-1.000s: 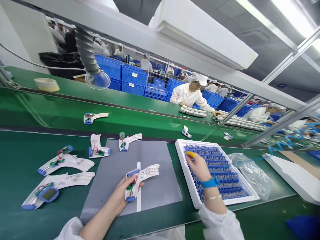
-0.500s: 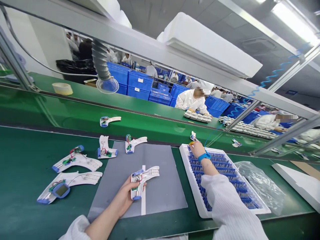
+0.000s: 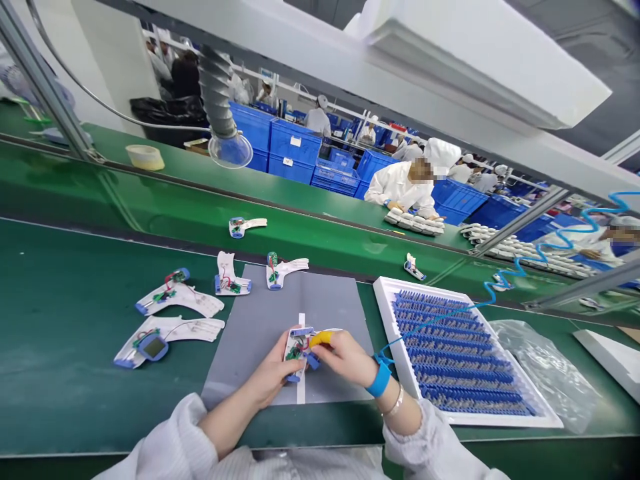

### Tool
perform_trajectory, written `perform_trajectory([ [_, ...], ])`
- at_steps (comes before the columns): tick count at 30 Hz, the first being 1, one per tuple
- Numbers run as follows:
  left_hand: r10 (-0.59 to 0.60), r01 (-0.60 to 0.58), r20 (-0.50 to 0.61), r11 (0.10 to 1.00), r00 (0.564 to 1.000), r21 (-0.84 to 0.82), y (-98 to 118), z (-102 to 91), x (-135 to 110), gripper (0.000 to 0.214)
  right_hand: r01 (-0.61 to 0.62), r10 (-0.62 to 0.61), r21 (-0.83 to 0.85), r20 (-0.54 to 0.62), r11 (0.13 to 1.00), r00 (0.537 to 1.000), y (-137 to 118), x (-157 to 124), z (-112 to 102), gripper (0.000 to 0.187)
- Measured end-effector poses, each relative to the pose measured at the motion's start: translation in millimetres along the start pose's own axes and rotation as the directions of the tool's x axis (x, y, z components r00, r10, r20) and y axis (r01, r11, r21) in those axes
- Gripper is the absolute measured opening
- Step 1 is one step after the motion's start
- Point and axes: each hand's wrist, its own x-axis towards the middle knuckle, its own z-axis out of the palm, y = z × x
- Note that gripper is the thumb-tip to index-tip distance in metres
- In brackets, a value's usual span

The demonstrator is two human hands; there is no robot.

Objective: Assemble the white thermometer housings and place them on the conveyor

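My left hand [image 3: 274,371] is closed around a white, gun-shaped thermometer housing half [image 3: 295,348] with a green circuit board, red wires and blue end pieces. It is held over the grey mat [image 3: 227,373]. My right hand [image 3: 347,357], with a yellow finger cot and a blue wrist strap, pinches a small blue plastic part [image 3: 313,361] against the housing's right side; the fingers partly hide it. To the left lie two longer housings, one [image 3: 180,301] behind another [image 3: 170,333] that carries a display. Two more, an upright one [image 3: 230,277] and a tilted one [image 3: 287,269], rest at the mat's far edge.
At right, a white foam tray [image 3: 407,380] holds rows of small blue parts, with a coiled blue cord [image 3: 450,312] crossing above it. Beyond it lies a clear plastic bag [image 3: 545,373]. More housings [image 3: 247,227] sit on the green conveyor [image 3: 340,247]. A co-worker [image 3: 405,183] sits opposite.
My right hand has come from the tray's far left corner to the housing in my left hand, bringing a small blue part. The view has shifted slightly.
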Motion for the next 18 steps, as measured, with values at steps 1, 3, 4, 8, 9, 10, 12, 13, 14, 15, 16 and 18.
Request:
perform_trajectory([
  [1, 0.019, -0.019, -0.002, 1.0, 1.0, 0.019, -1, -0.6, 1, 0.06, -0.007, 0.007, 0.002, 0.004, 1.0, 1.0, 1, 1, 1, 0.022],
  [3, 0.053, -0.052, -0.014, 0.997, 0.999, 0.055, -2, -1.3, 2, 0.06, -0.043, 0.043, 0.035, -0.014, 0.998, 0.999, 0, 0, 4, 0.021],
  [4, 0.07, -0.068, -0.024, 0.996, 0.997, 0.064, -3, -1.3, 3, 0.061, -0.074, 0.077, 0.065, -0.045, 0.995, 0.996, -1, -1, 8, 0.02],
  [8, 0.128, -0.126, -0.105, 0.992, 0.986, 0.023, -1, -0.1, 6, 0.059, -0.202, 0.219, 0.094, -0.231, 0.975, 0.948, -3, -8, 27, 0.036],
  [9, 0.132, -0.132, -0.129, 0.991, 0.983, 0.011, -1, 0.1, 6, 0.059, -0.211, 0.22, 0.065, -0.256, 0.975, 0.941, -3, -9, 32, 0.039],
  [10, 0.132, -0.132, -0.146, 0.991, 0.98, 0.004, -1, 0.1, 7, 0.058, -0.208, 0.209, 0.035, -0.269, 0.978, 0.94, -2, -10, 36, 0.037],
  [12, 0.133, -0.132, -0.161, 0.991, 0.978, 0.016, -2, -0.2, 8, 0.057, -0.174, 0.165, -0.008, -0.278, 0.985, 0.946, 0, -9, 41, 0.029],
  [13, 0.139, -0.135, -0.161, 0.99, 0.977, 0.035, -2, -0.5, 8, 0.054, -0.152, 0.14, -0.022, -0.281, 0.988, 0.95, 1, -8, 41, 0.027],
  [14, 0.147, -0.139, -0.16, 0.989, 0.976, 0.058, -3, -0.8, 9, 0.052, -0.131, 0.118, -0.028, -0.28, 0.991, 0.953, 1, -7, 41, 0.027],
  [15, 0.154, -0.143, -0.157, 0.986, 0.976, 0.081, -3, -1.2, 9, 0.049, -0.112, 0.101, -0.027, -0.275, 0.993, 0.956, 2, -6, 40, 0.026],
  [16, 0.16, -0.146, -0.153, 0.984, 0.975, 0.099, -4, -1.5, 9, 0.047, -0.098, 0.089, -0.019, -0.264, 0.995, 0.96, 2, -4, 39, 0.026],
  [18, 0.169, -0.153, -0.147, 0.982, 0.975, 0.113, -4, -2.0, 9, 0.045, -0.086, 0.085, 0.006, -0.244, 0.996, 0.966, 2, -2, 38, 0.025],
])
